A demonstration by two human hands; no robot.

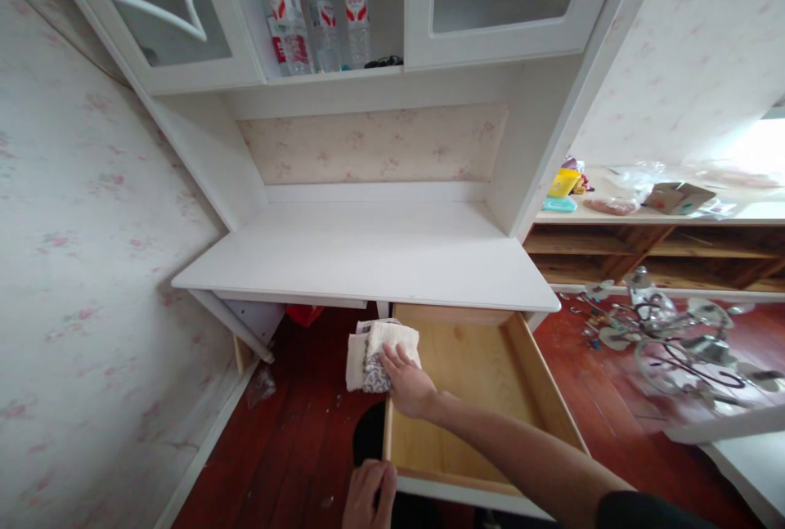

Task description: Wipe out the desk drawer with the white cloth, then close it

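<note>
A pulled-out wooden drawer [469,349] hangs from the white desk [368,247]. My right hand [408,382] presses a folded cream cloth [392,345] with a grey pattern onto the drawer's left side edge, towards the back. Part of the cloth droops outside that edge. The fingers lie over the cloth, and the thumb is hidden. At the drawer's front left corner is my left hand [370,496], its fingers curled against the corner.
Plastic bottles [288,18] stand on the shelf above the desk. A white hanger [153,2] juts in at upper left. Right of the desk, a chandelier [687,341] lies on the red floor below a low shelf unit [643,247]. Floral-papered wall bounds the left.
</note>
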